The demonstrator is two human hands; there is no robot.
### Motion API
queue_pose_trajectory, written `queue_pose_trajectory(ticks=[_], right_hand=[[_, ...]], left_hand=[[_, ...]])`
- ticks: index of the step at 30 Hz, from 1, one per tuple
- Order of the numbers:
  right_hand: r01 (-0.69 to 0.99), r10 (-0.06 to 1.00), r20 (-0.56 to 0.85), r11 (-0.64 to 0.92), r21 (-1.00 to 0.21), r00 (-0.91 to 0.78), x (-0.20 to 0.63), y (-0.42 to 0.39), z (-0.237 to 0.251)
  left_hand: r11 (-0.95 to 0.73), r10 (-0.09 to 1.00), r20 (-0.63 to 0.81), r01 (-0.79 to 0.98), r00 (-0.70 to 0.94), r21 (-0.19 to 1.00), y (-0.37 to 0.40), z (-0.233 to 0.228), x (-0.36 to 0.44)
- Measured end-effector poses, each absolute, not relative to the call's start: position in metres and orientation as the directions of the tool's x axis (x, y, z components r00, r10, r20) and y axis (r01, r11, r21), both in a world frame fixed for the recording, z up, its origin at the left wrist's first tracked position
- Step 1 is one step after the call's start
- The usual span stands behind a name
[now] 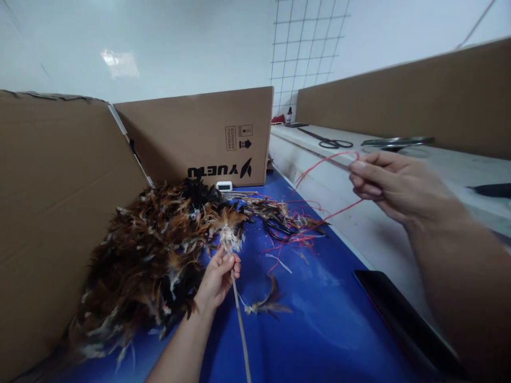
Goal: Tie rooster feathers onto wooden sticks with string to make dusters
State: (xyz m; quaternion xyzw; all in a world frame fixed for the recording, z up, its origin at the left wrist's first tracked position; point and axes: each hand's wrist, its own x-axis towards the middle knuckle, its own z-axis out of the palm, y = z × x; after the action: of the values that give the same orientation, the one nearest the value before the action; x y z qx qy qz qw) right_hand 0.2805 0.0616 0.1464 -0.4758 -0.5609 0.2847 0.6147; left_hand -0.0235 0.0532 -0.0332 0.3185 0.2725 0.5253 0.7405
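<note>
My left hand (219, 276) grips a thin wooden stick (240, 324) near its upper end, where a small tuft of brown and white feathers (229, 229) is bound to it. The stick slants down toward the bottom edge. My right hand (393, 186) is raised at the right and pinches a thin red string (319, 162), which loops from the fingers down to a tangle of red strings (295, 231) on the blue table cover (319, 319). A big heap of brown and black feathers (147, 255) lies just left of my left hand.
Cardboard walls stand at the left (51, 213) and behind, a printed box (199, 133). Black scissors (279, 229) lie among the strings. A white ledge (359, 213) on the right carries scissors (331, 142) and a metal tool (395, 141). A dark flat object (399, 314) lies bottom right.
</note>
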Motion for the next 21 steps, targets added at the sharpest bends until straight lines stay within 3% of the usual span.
queue_pose_trajectory(ticks=[3,6,9,13,15,17,21], right_hand=[[0.168,0.858,0.476,0.449,-0.878,0.194,0.271,0.047,0.159],[0.219,0.906,0.405,0.373,-0.902,0.122,0.263,0.037,0.157],[0.453,0.958,0.249,0.285,-0.845,-0.140,0.256,0.035,0.141],[0.666,0.865,-0.009,0.380,-0.642,-0.502,0.260,0.061,0.095],[0.743,0.889,0.009,0.389,-0.544,-0.458,0.269,0.087,0.063],[0.871,0.964,0.049,0.258,-0.419,-0.261,0.278,0.116,0.030],[0.923,0.988,0.130,0.128,-0.362,-0.087,0.286,0.159,-0.023]], left_hand=[[0.260,0.945,-0.075,-0.591,0.318,0.763,0.054,-0.034,-0.023],[0.259,0.941,-0.069,-0.574,0.331,0.777,0.054,-0.034,-0.023],[0.252,0.941,-0.064,-0.559,0.333,0.790,0.053,-0.033,-0.022],[0.237,0.952,-0.078,-0.553,0.295,0.799,0.053,-0.032,-0.021],[0.223,0.955,-0.067,-0.552,0.288,0.804,0.053,-0.032,-0.020],[0.212,0.954,-0.052,-0.543,0.295,0.812,0.053,-0.031,-0.020],[0.212,0.948,-0.044,-0.525,0.314,0.825,0.051,-0.033,-0.019]])
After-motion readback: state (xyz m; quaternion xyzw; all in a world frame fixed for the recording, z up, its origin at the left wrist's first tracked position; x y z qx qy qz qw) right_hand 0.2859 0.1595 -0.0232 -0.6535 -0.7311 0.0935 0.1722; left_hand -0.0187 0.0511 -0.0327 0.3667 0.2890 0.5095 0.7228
